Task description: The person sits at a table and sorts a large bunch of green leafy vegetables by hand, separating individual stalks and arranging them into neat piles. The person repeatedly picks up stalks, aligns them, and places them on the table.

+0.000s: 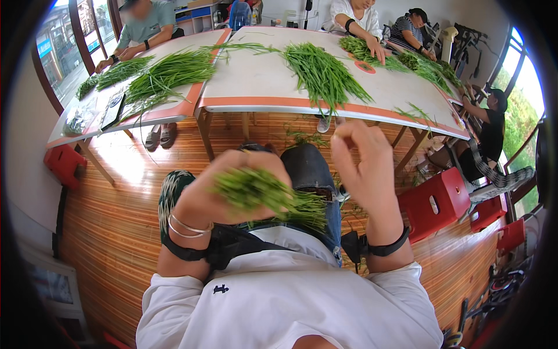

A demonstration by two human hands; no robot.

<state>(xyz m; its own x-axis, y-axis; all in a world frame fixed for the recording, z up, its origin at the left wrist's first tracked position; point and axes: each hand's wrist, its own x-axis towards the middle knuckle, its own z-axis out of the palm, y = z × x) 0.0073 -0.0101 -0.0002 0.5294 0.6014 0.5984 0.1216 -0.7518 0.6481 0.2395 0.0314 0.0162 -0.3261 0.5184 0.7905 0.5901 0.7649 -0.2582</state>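
Note:
My left hand (248,174) is closed around a bunch of green chive-like stalks (253,187), held above my lap and blurred. A second bunch of the same stalks (307,211) lies across my jeans, partly behind the left hand. To the right, my right hand (364,161) is raised near the table's front edge. Its thumb and forefinger curl together into a loop, and no stalk can be made out in them. Beyond both hands, a loose pile of long green stalks (324,72) spreads over the white table (248,83), some tips hanging past its edge.
More stalks (174,72) lie on the left table, beside a dark flat device (114,109) and a clear plastic bag (80,118). Several people work around the tables. A red plastic stool (436,205) stands at my right; stalk scraps (305,135) litter the wooden floor (122,227).

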